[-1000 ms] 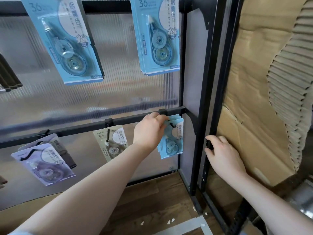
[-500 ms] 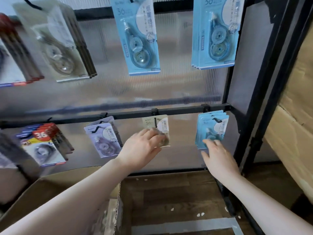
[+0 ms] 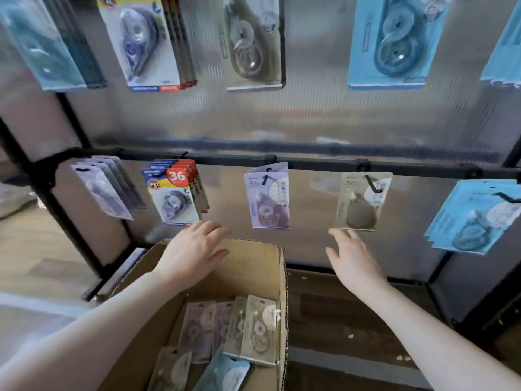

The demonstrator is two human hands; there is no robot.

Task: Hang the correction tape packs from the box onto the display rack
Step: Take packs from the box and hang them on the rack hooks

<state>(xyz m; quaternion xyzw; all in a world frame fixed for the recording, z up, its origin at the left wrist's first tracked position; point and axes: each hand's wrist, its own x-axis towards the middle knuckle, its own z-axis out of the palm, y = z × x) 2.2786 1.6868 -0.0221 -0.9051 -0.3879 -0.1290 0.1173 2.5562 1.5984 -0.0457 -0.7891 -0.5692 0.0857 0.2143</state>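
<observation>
Both of my hands are empty and loose-fingered, holding nothing. My left hand [image 3: 194, 253] hovers palm-down over the far edge of the cardboard box [image 3: 270, 266], fingers spread and pointing toward the rack. My right hand [image 3: 353, 263] reaches forward beside the box, fingers straight, its fingertips [image 3: 337, 234] just under the bottom edge of the beige pack [image 3: 362, 201]; I cannot tell whether they touch it.

Below and behind my left hand, inside the box, lie the loose correction tape packs [image 3: 248, 331]: beige ones against the right wall, purple ones to their left, a blue one nearest me. They overlap and lean on each other.

Above my hands runs the black rail [image 3: 315, 165] of the display rack. Straight ahead of my left fingertips hangs the red-and-yellow bundle marked 36 [image 3: 174, 193], several packs deep. Further left of that hand hangs a stack of pale grey packs [image 3: 107, 187]. Between my two hands, higher up, the purple packs [image 3: 267, 198] hang on a hook. The beige pack hangs singly from its own black hook directly above my right hand. Well to the right of that hand, a thick stack of blue packs [image 3: 473, 215] hangs tilted.

Higher still, a second row of larger packs hangs from the top of the rack, blurred. Under my right forearm is dark wooden floor [image 3: 338, 306].
</observation>
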